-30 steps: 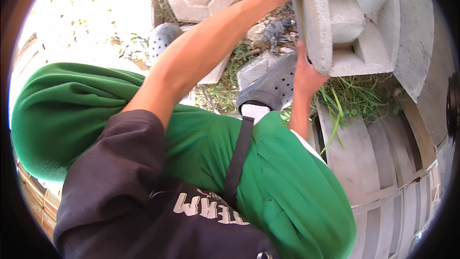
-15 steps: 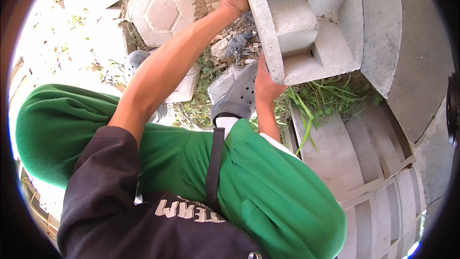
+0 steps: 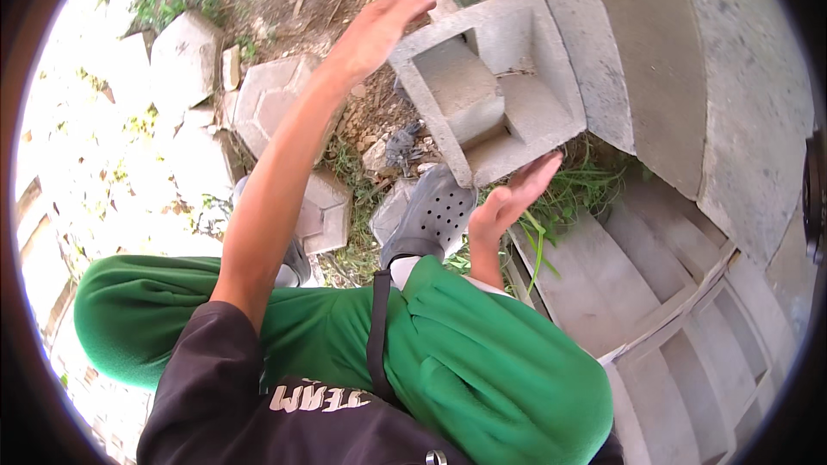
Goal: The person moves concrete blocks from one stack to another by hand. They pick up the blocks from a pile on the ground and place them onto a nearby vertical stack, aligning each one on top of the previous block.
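Observation:
A grey hollow concrete block [image 3: 444,133] stands with its openings facing me, against a row of other grey blocks. My left hand [image 3: 379,30] reaches past its far left corner, fingers stretched out and not wrapped round it. Along the block's near edge lies my right hand [image 3: 517,198], its fingers straight and flat, thumb apart, close to or touching the concrete. Just below the block's near left corner is my grey clog [image 3: 435,211].
Grey blocks [image 3: 655,60] line the right side, with hollow ones [image 3: 603,284] stacked lower right. Green grass [image 3: 581,185] grows in the gap between. Hexagonal pavers [image 3: 267,103] and rubble lie left of the block. My knees in green shorts [image 3: 500,353] fill the lower part.
Both hands have loosened from the block, their fingers now straightened. The block appears lower and further left in view as my view shifts, showing more ground beyond.

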`<move>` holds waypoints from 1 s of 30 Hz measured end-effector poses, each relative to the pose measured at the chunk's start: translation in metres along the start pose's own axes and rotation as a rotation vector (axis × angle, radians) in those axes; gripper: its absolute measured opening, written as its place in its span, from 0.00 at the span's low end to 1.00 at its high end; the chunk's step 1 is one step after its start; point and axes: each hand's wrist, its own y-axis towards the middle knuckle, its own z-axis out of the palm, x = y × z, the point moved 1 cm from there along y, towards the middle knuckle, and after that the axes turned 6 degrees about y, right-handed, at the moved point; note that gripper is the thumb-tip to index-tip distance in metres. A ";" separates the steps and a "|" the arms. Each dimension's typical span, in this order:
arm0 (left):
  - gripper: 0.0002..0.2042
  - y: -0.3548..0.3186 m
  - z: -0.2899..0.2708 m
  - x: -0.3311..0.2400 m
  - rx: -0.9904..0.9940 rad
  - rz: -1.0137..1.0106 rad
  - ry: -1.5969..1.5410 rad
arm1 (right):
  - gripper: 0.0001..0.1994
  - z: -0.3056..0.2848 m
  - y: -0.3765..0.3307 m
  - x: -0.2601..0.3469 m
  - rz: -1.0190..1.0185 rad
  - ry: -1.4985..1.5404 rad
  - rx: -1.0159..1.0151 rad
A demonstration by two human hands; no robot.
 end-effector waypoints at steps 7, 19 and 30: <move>0.25 0.000 0.031 -0.026 -0.182 0.198 0.769 | 0.18 0.037 0.076 0.020 -0.189 -0.847 0.314; 0.18 0.001 0.026 -0.024 -0.206 0.282 0.771 | 0.15 0.045 0.075 0.014 -0.171 -0.953 0.382; 0.19 0.002 0.027 -0.030 -0.171 0.210 0.745 | 0.13 0.044 0.078 0.016 -0.175 -0.900 0.306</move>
